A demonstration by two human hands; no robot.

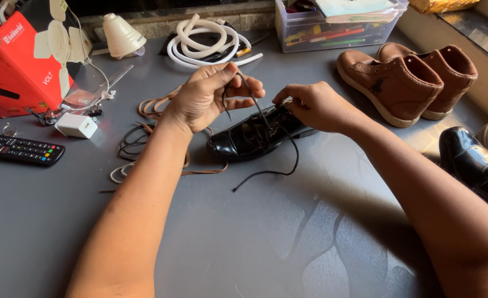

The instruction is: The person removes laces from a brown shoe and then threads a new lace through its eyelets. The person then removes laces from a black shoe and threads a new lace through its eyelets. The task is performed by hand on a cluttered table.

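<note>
A glossy black dress shoe lies on its side near the middle of the grey table, toe pointing toward the person's left. The left hand is raised just above the shoe's toe end, thumb and forefinger pinched shut on a thin black lace; the lace runs down from the pinch to the shoe's eyelet area. The right hand rests on the shoe's heel end, fingers curled closed against the upper; whether they also nip the lace cannot be told. A free length of the same lace loops off the shoe and trails onto the table in front of it. Behind the left wrist lie loose brown laces and a tangle of dark cord. At the far left stands a red carton bearing a white fan picture and white lettering; beside it lie a small white charger block and a black remote control. At the table's back edge are a white coiled hose and a clear plastic box of pens and papers. A pair of brown ankle boots stands upright at the right, well apart from the hands; a second black shoe lies at the right edge.
</note>
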